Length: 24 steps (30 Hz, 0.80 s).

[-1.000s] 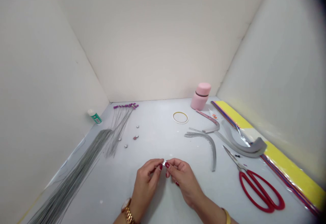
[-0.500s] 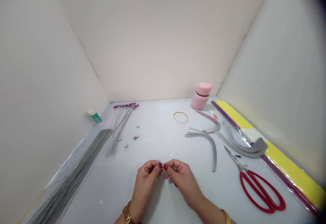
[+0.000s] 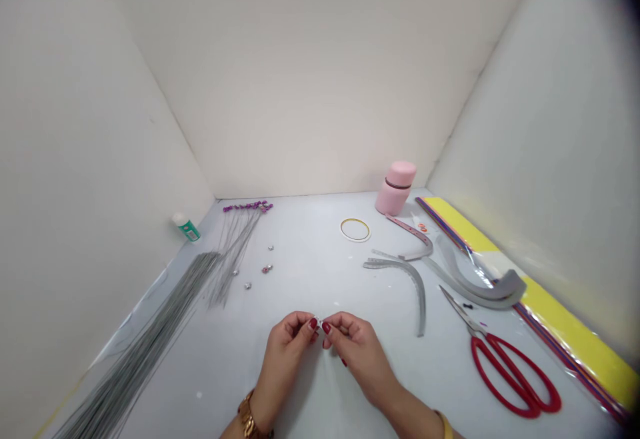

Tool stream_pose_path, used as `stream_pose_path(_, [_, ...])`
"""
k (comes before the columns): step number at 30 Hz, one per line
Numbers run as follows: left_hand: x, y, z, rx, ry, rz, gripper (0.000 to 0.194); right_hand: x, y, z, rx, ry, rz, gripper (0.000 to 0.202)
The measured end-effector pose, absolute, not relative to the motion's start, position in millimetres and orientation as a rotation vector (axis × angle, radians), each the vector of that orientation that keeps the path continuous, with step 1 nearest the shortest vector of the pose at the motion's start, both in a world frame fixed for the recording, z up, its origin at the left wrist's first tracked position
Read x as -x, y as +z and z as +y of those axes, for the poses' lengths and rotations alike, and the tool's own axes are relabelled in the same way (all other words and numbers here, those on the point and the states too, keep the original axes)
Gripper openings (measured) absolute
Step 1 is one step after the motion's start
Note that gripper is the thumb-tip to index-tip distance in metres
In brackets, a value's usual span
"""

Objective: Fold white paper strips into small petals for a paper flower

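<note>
My left hand [image 3: 287,352] and my right hand [image 3: 361,354] meet low in the middle, just above the table. Thumb and forefinger of each pinch a small silvery-white piece [image 3: 319,323] between them; fingertips cover most of it, so its exact shape is unclear. To the left lie several small silver pieces, one of them a crumpled silver bit [image 3: 248,286], and beside another a reddish bit [image 3: 265,270]. Grey paper strips [image 3: 419,292] curve on the table to the right of my right hand.
Left: a bundle of grey wires [image 3: 165,332], purple-tipped wires [image 3: 247,207] and a glue stick [image 3: 189,230]. Right: red-handled scissors [image 3: 515,374], wide grey strips [image 3: 500,292], a pink strip [image 3: 410,229], yellow sheets [image 3: 565,316]. Further back: a pink bottle [image 3: 394,192] and a tape ring [image 3: 355,240].
The fingertips have drawn very slightly apart, and a little more of the silvery-white piece shows between them. Everything on the table stays put.
</note>
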<state>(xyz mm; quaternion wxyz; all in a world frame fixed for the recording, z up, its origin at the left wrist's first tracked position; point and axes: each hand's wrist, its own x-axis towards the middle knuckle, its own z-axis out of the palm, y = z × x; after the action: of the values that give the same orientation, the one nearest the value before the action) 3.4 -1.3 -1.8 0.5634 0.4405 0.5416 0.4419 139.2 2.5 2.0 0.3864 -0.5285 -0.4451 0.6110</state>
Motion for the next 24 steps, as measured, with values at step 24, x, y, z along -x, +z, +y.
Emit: stream_pose_path(24, [-1.2, -1.0, -11.9, -1.814, 1.066, 1.421, 0.017, -134.9, -2.0, 0.1, 1.273, 1.608, -1.043, 0.022])
